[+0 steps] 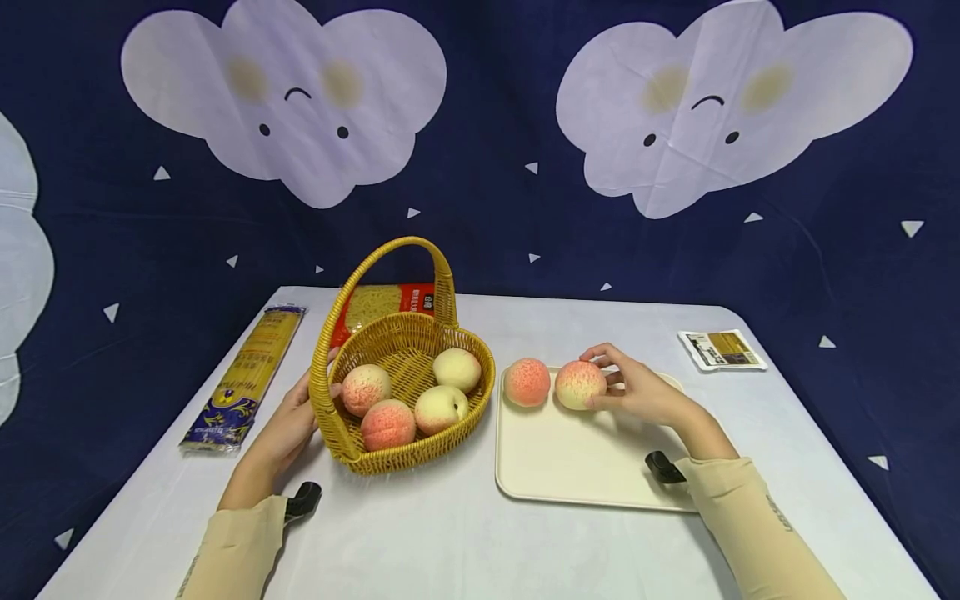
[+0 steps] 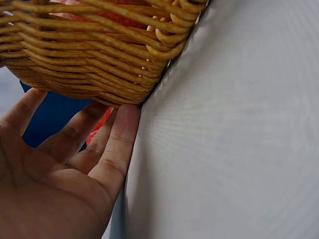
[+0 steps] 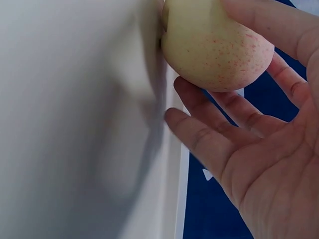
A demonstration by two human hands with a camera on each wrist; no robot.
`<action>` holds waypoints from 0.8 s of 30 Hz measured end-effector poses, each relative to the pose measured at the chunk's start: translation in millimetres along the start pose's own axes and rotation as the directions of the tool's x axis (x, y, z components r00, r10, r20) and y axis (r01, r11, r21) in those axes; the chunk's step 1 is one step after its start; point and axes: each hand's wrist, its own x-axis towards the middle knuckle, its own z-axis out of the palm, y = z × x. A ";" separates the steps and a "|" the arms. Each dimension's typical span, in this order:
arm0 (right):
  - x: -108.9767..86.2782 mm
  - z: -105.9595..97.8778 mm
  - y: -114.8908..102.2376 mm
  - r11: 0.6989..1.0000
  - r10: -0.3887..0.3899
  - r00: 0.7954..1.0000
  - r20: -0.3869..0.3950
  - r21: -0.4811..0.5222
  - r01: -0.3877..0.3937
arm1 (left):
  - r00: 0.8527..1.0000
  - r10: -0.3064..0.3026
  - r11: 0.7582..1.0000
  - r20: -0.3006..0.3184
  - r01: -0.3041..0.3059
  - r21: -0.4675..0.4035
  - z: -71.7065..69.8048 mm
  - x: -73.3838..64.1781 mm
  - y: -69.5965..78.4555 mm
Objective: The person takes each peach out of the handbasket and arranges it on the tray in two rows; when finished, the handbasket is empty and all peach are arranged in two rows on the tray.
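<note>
My left hand (image 1: 291, 423) holds the left side of a yellow wicker basket (image 1: 420, 452), thumb near its rim. In the left wrist view, fingertips touch the outer weave low on the basket wall (image 2: 94, 59). Several pink and cream peaches, one a pink peach (image 1: 387, 425), lie inside the basket. My right hand (image 1: 645, 393) pinches a cream peach with red speckles (image 1: 581, 385) between thumb and fingers, over the back of a cream tray (image 1: 585, 467). Beside it on the tray is a pinker peach (image 1: 527, 382). In the right wrist view the held peach (image 3: 214, 50) is partly cut off.
A long pack of noodles (image 1: 246, 375) lies at the table's left. Behind the basket is a red packet (image 1: 378, 304), partly hidden. At the back right lies a small flat packet (image 1: 722, 349). A dark blue cloth with clouds (image 1: 495, 133) hangs behind the white table (image 1: 420, 533).
</note>
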 end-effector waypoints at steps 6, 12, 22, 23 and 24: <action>-1.4 -1.1 0.8 1.000 0.001 1.000 0.008 0.021 -0.001 | 1.000 -0.005 1.000 0.002 0.005 0.001 0.4 -0.4 1.2; -2.0 -2.3 2.7 1.000 -0.017 1.000 0.020 0.010 0.016 | 1.000 -0.027 1.000 -0.005 0.027 0.007 0.8 0.0 2.7; 4.4 -0.8 4.7 1.000 -0.017 1.000 -0.011 -0.005 0.017 | 1.000 -0.024 1.000 -0.007 0.024 -0.006 2.0 -0.2 3.9; 4.7 -0.9 4.9 1.000 -0.010 1.000 -0.013 -0.010 0.010 | 1.000 -0.020 1.000 -0.007 0.020 -0.008 2.0 -0.2 3.7; 5.0 -1.3 4.7 1.000 -0.008 1.000 -0.011 -0.013 0.007 | 1.000 -0.019 1.000 -0.007 0.018 -0.008 1.9 -0.2 3.4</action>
